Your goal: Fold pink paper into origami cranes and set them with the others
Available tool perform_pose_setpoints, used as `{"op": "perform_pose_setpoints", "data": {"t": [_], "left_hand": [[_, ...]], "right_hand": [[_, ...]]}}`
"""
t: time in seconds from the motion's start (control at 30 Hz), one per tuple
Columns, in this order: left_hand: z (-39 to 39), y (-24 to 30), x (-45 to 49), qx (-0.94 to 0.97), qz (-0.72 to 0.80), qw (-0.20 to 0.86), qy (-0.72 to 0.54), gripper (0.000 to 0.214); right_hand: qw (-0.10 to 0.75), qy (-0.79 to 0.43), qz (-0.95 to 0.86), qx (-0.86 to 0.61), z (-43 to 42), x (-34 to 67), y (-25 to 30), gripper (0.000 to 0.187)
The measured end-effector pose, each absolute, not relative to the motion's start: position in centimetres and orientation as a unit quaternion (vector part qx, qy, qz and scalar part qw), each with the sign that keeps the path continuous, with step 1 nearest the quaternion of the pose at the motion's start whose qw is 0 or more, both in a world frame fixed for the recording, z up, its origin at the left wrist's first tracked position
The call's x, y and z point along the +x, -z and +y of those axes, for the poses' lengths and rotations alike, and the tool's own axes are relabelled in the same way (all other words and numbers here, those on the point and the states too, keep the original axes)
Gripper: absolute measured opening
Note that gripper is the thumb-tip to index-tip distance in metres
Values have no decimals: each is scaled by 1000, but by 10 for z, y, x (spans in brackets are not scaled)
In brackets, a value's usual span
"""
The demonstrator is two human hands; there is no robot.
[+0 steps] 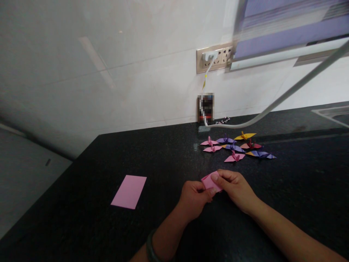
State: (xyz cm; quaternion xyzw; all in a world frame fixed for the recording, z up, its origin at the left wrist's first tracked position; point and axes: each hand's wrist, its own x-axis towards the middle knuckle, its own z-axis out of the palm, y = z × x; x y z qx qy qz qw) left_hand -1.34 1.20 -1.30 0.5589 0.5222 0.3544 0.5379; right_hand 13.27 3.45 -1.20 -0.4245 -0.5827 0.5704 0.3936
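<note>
A small folded pink origami paper is held just above the dark countertop between both hands. My left hand pinches its lower left side, thumb on top. My right hand grips the upper right edge, its thumb pressed on the paper's face. Fingers hide parts of the folds. Off to the left lies a flat pink sheet stack or single sheet; its thickness cannot be made out. Beyond my hands sit several folded paper cranes, among them a pink crane, a purple crane and a yellow crane.
The black countertop meets a pale tiled wall. A white plug sits in the wall socket. A blurred-out device leans on the wall, and a thick pale stand arm curves across the right side.
</note>
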Motion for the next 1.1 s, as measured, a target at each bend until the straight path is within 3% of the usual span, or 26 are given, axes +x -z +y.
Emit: {"op": "perform_pose_setpoints", "data": {"t": [0.73,1.1], "left_hand": [[16,15,-21,540,534,507,-408,28],[17,9,-23,549,504,529,-405,38]], "right_hand": [[372,-533,-622,-436,34,135,8,28],[381,-530,-632,-417,33,134,6,28]]}}
